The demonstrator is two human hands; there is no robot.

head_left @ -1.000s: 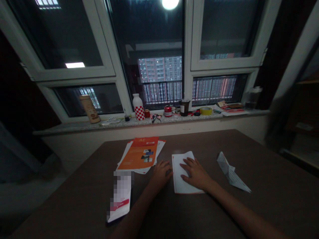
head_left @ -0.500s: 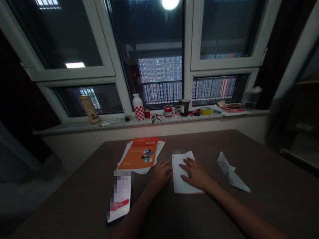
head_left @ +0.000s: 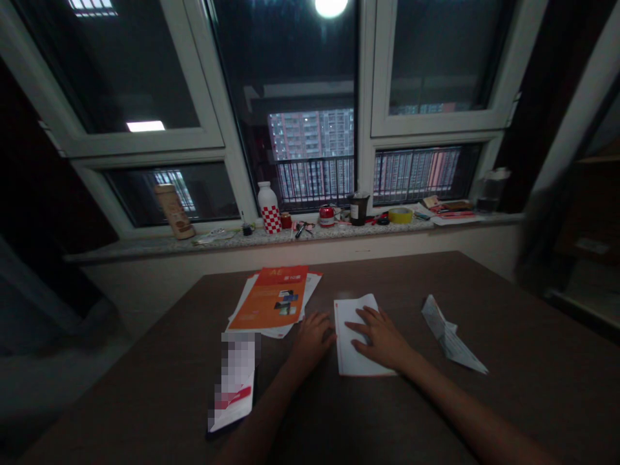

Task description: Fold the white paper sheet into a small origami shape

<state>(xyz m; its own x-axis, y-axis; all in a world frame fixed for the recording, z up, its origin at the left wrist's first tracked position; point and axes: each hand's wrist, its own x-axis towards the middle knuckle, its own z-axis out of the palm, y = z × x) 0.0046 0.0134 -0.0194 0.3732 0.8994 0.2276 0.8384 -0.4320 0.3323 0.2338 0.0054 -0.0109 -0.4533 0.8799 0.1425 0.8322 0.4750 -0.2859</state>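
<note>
A folded white sheet of paper [head_left: 349, 358] lies on the dark brown table [head_left: 339, 413] in front of me. My right hand [head_left: 382, 339] rests flat on top of it, fingers spread and pointing left. My left hand [head_left: 312, 337] lies on the table at the sheet's left edge, fingers loosely apart and touching that edge. Neither hand grips anything.
An orange booklet [head_left: 272, 298] on white sheets lies to the left. A white leaflet [head_left: 234, 386] sits near my left forearm. A folded paper shape [head_left: 450, 336] lies to the right. The stone windowsill [head_left: 290, 237] holds a checked bottle [head_left: 270, 208], cans, a tape roll [head_left: 400, 216].
</note>
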